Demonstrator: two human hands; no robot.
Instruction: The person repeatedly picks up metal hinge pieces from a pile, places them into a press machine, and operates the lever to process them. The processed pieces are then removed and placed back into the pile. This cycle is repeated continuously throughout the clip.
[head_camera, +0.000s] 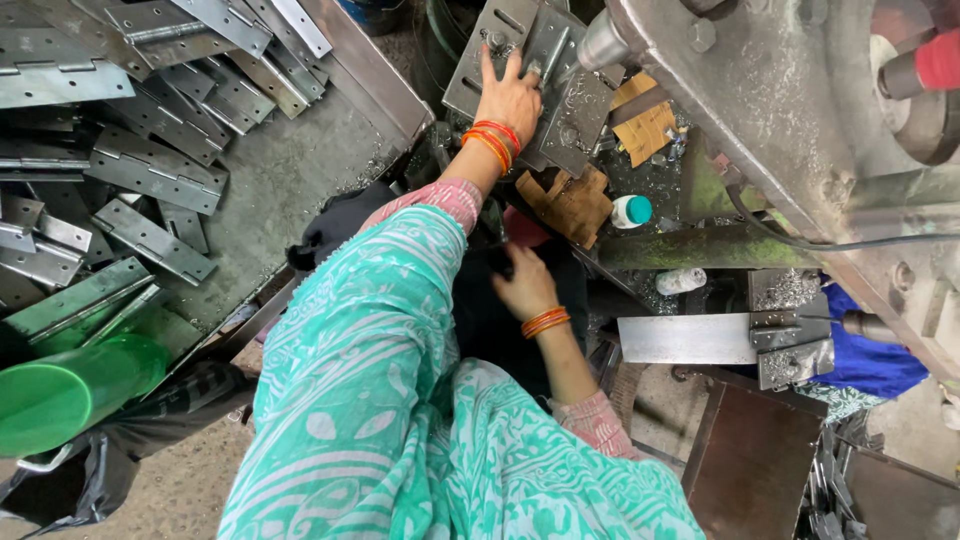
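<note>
My left hand (510, 95) reaches forward and lies on a grey metal hinge plate (562, 112) that sits on the bed of a large machine (780, 110). Its fingers are spread over the plate's slotted edge. Orange and red bangles circle that wrist. My right hand (525, 285) is lower, near my lap, over a dark gap beneath the machine bed. Its fingers are curled, and whatever they touch is hidden in shadow. A teal and white patterned cloth covers my left arm and body.
Several loose steel hinges (150, 170) are heaped in a metal tray (300, 170) at the left. A green plastic cylinder (70, 390) lies at the lower left. A brown glove (568, 203), a teal-capped white bottle (630, 211) and a flat steel plate (685, 338) sit by the machine.
</note>
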